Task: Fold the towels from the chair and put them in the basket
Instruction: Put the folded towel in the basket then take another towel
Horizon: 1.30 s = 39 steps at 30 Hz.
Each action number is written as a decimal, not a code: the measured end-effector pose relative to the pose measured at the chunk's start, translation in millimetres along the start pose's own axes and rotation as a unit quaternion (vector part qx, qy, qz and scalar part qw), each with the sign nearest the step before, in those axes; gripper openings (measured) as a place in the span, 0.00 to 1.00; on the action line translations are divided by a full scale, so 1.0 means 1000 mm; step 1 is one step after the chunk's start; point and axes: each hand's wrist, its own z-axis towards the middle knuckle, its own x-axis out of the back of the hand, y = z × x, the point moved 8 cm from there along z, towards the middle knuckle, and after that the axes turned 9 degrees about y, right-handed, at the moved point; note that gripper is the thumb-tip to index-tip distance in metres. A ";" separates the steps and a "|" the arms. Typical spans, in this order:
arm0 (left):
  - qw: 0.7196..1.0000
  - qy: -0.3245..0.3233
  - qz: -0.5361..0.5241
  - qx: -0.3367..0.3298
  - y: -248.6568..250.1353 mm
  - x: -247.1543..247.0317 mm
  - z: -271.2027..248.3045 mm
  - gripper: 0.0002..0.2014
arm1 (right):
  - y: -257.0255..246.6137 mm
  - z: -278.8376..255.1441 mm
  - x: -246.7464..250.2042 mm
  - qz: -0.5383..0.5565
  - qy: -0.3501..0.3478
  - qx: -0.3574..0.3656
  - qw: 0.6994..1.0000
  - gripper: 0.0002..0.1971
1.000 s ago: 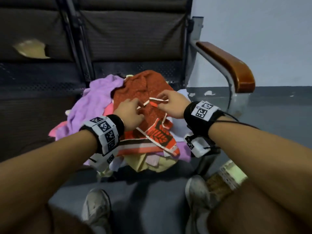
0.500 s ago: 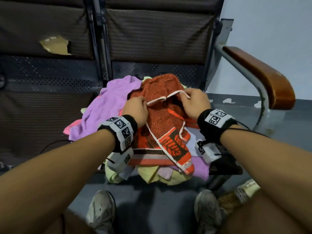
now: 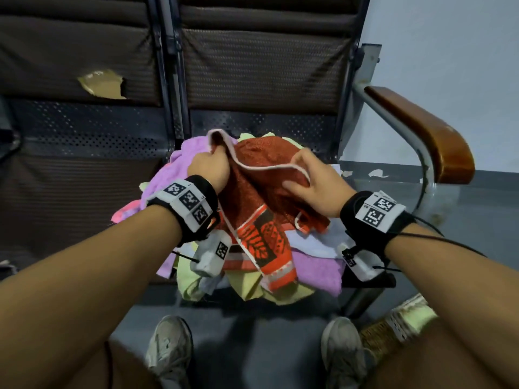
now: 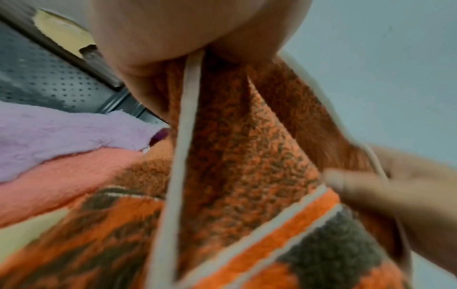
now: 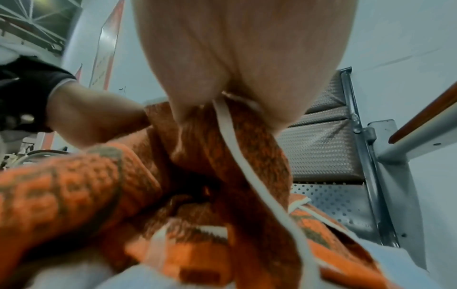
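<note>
1. Nearest the person, two worn grey sneakers (image 3: 168,346) stand on the dark floor, with a woven basket (image 3: 393,329) just beside the right foot, only partly in view.
2. Both forearms reach forward over the knees, each wrist wrapped in a black band carrying white tag blocks.
3. The left hand (image 3: 209,167) is fisted, fingers curled round a corner of the orange towel (image 3: 252,197) and lifting its white hem above the pile.
4. The right hand (image 3: 311,183) pinches the same hem further along, thumb laid on the near face and fingers tucked behind it; the white edge sags between the two hands.
5. The towel is coarse looped terry, speckled rust-orange, with a brighter orange and dark patterned band hanging down the front of the heap.
6. Under it lies a soft jumble of towels (image 3: 314,270) in lilac, pink, pale yellow and white, piled on the chair (image 3: 252,80), which has a perforated metal seat, a dark woven back and a glossy wooden armrest (image 3: 421,136).
7. Against a second ago, the hands have drawn apart and risen, and the hem now spans wider.
</note>
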 end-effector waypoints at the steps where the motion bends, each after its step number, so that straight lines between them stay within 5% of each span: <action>1: 0.998 -0.007 -0.039 0.041 -0.003 0.004 0.001 0.35 | 0.005 -0.003 -0.006 -0.036 -0.035 -0.009 0.999 0.13; 4: 0.987 -0.048 -0.127 0.088 -0.004 0.008 0.005 0.27 | 0.034 -0.013 -0.012 -0.206 -0.115 -0.089 0.968 0.07; 6: 0.979 -0.028 -0.172 0.108 -0.007 0.017 0.008 0.24 | 0.048 -0.015 -0.003 -0.249 -0.097 -0.144 0.953 0.08; 10: 0.932 -0.023 -0.334 0.139 -0.002 0.021 0.005 0.20 | 0.019 -0.003 0.018 -0.037 0.057 -0.100 0.993 0.19; 12: 0.920 -0.062 -0.357 0.150 0.003 0.015 -0.002 0.17 | -0.017 -0.002 0.016 0.076 0.061 -0.019 0.995 0.21; 16: 0.917 -0.102 -0.362 0.134 0.018 0.010 -0.012 0.10 | -0.065 -0.015 -0.019 -0.002 -0.092 0.094 0.991 0.18; 19: 0.914 -0.097 -0.368 0.140 0.021 0.009 -0.017 0.08 | -0.065 -0.022 -0.042 -0.063 -0.186 0.051 0.979 0.17; 23: 0.906 -0.128 -0.376 0.150 0.030 0.003 -0.030 0.22 | -0.061 -0.015 -0.041 -0.030 -0.077 -0.054 0.995 0.16; 27: 0.900 -0.152 -0.381 0.147 0.043 -0.004 -0.048 0.11 | -0.054 -0.002 -0.041 -0.087 -0.001 -0.116 0.989 0.32; 32: 0.882 -0.161 -0.418 0.146 0.044 0.004 -0.039 0.11 | -0.041 0.002 -0.038 -0.089 -0.002 -0.124 0.988 0.22; 39: 0.916 -0.017 -0.380 0.125 0.017 0.029 -0.007 0.11 | -0.031 0.019 0.018 -0.039 0.098 -0.102 0.989 0.15</action>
